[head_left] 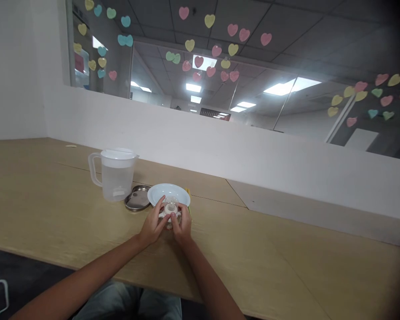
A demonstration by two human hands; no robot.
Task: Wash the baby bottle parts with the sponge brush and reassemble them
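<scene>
In front of my body, both hands hold one small clear bottle with a white collar [170, 209]. White side handles stick out from the collar, and a clear dome shows at its far end. My left hand [152, 226] grips it from the left, thumb at the near side. From the right, my right hand [183, 226] wraps its fingers round the other side, with the two thumbs close together. The lower part is mostly hidden by my hands. Just behind it is a white plate [163, 189], partly covered by the hands and the bottle.
A clear lidded pitcher [118, 175] stands at the left. Between it and the plate lies a shiny metal tray [138, 198]. Something yellow and green [188, 195] peeks out at the plate's right edge. Behind the wooden table [253, 258] rises a white wall with a window.
</scene>
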